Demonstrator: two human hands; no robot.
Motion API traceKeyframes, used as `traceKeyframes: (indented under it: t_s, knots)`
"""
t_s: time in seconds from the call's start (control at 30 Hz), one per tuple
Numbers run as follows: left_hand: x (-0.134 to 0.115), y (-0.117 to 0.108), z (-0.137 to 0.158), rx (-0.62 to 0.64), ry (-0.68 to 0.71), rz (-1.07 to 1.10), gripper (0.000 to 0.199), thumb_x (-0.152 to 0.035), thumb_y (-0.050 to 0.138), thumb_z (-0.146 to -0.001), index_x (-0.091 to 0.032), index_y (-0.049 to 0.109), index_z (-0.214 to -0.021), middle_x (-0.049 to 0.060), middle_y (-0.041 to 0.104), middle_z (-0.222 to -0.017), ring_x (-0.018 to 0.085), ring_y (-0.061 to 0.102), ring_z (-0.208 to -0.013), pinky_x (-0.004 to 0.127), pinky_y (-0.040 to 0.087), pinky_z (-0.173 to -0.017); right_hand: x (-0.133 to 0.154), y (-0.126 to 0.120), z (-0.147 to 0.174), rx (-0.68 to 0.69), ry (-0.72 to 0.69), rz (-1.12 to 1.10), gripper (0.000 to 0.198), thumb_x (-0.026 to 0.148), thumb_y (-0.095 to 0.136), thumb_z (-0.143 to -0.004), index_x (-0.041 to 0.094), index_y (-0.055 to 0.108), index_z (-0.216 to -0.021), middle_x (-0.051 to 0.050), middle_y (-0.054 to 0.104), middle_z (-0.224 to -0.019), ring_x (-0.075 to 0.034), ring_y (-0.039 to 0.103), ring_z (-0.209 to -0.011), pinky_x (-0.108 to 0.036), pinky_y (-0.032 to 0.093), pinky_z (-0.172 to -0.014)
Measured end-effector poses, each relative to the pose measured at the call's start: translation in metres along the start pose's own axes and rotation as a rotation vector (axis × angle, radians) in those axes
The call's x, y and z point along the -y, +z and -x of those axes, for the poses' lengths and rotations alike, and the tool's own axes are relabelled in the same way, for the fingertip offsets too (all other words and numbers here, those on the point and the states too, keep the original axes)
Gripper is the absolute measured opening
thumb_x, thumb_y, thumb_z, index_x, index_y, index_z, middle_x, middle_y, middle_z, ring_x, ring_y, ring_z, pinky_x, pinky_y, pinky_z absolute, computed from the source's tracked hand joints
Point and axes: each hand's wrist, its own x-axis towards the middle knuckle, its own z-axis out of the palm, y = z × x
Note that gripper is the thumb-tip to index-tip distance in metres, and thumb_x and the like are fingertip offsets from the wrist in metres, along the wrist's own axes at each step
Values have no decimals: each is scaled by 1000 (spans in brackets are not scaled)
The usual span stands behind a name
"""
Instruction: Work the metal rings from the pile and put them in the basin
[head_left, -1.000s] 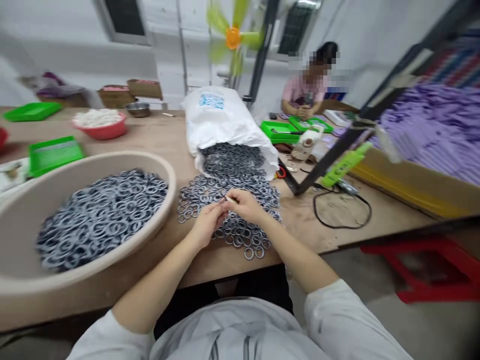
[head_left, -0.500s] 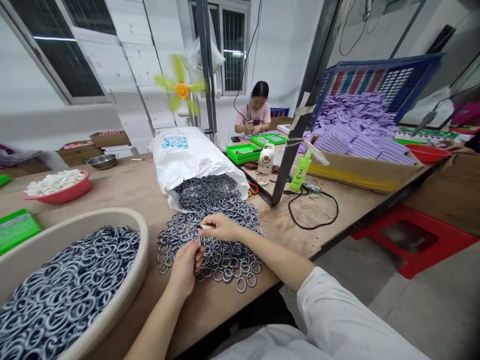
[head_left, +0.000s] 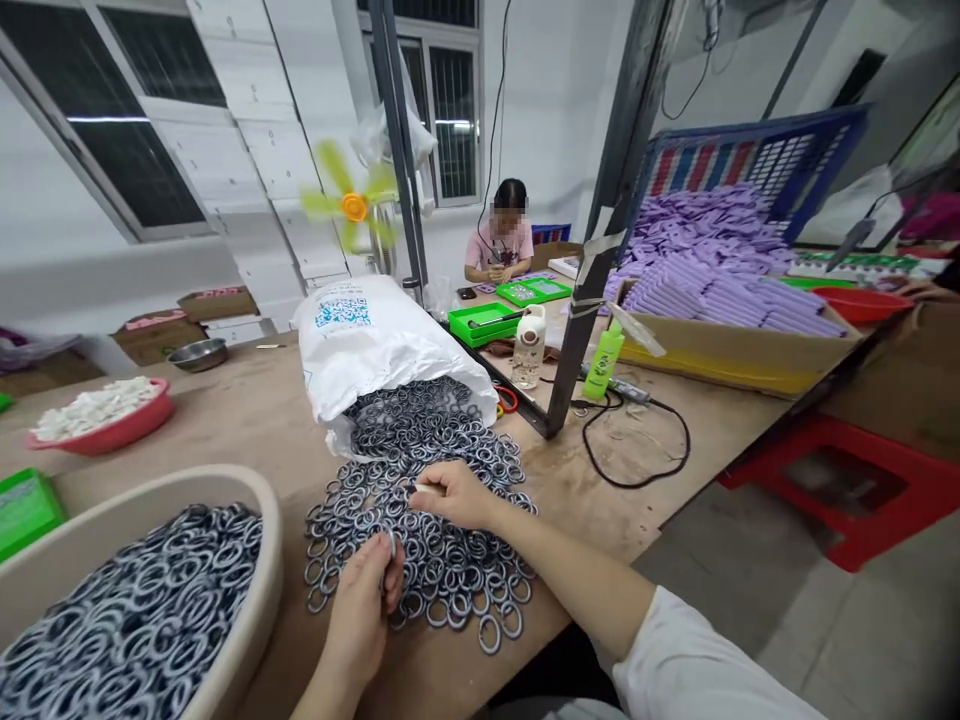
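My left hand [head_left: 360, 605] is closed, pinching one grey ring [head_left: 391, 543] upright between thumb and fingers. To its right and farther away, my right hand [head_left: 463, 496] is wrapped round a small tool with a pale handle [head_left: 430, 489] and a dark tip; its exact kind I cannot make out. Both hands hover over a heap of loose grey rings [head_left: 457, 575] on the table. The heap spills from the mouth of a white sack [head_left: 390, 335] lying on its side. More such rings fill a large beige tub [head_left: 271, 540] at the left.
A metal post [head_left: 574, 360] rises from a frame beside the sack. Right of it stand a green bottle [head_left: 604, 362] and a looped black cable [head_left: 589, 465]. A red basin [head_left: 142, 428] holds white pieces. Across the table, a person [head_left: 499, 245] sits near green trays [head_left: 480, 328].
My hands have moved apart: the right hand with the tool shifts away to the right, while the left keeps its ring, now lower in view. The camera has tilted slightly.
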Motion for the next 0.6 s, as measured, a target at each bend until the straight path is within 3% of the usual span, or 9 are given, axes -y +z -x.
traceKeyframes:
  t_s: [0.2,0.4,0.5,0.6]
  knots:
    - [-5,-1,2,-4,-41,74,55,-60,85,-55,-16,53,-67,-7,40,-52,4,30,-46,18,26,-41,3,9,5,43,7,-70,47,61,68,-79,17,58,-67,6,38,-59,-8,33,-57,-24,26,-54]
    - [1,-2,-3,-2,39,-13,50,-57,79,-64,-17,50,-68,-8,40,-51,4,31,-45,18,25,-42,22,14,11,88,-56,-236,54,59,79,-68,19,71,-104,2,56,-77,-10,43,-65,-24,35,-62]
    - [5,-1,-6,-11,63,-49,50,-55,77,-65,-19,44,-65,-8,39,-50,5,30,-44,18,23,-42,24,21,13,82,-122,-211,51,59,83,-63,20,72,-94,0,61,-83,-13,50,-72,-27,41,-69]
    - [6,0,-6,41,84,-91,46,-52,74,-68,-19,43,-63,-7,39,-51,5,30,-44,18,23,-41,20,26,14,62,-85,-223,45,57,81,-67,18,69,-87,0,62,-82,-13,54,-73,-27,43,-70]
